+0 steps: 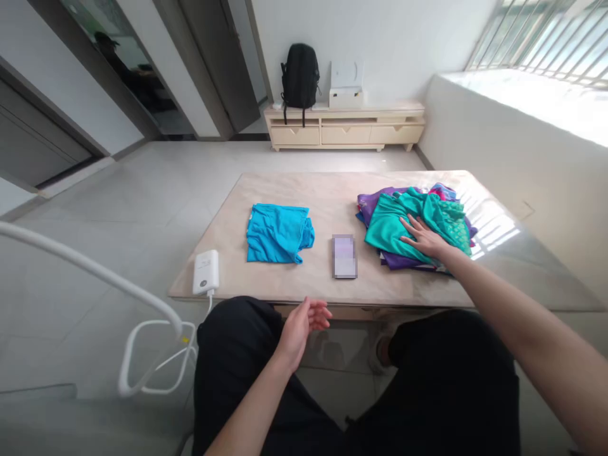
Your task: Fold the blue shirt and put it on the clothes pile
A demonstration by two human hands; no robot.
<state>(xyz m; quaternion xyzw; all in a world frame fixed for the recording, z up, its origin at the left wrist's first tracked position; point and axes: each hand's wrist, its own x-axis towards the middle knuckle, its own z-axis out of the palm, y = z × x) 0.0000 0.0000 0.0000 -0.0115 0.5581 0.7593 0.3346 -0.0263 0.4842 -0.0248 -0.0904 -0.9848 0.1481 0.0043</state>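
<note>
My right hand (424, 239) lies with fingers spread on a green garment (394, 218), the top piece of a pile of clothes. Purple cloth (373, 204) and other colours stick out beneath it. Over my lap, just short of the table's front edge, my left hand (304, 326) hovers with its fingers loosely bent and nothing in it. A folded blue garment (275, 233) rests on the left part of the table. Between it and the pile is a phone (344, 256), its screen blurred out.
A white power bank (206, 272) with a cable sits at the front left corner of the table (323, 187). A white tubular stand (156, 304) rises left of my knee. Against the far wall, a low cabinet (344, 134) carries a black backpack (301, 76) and a white box (346, 95).
</note>
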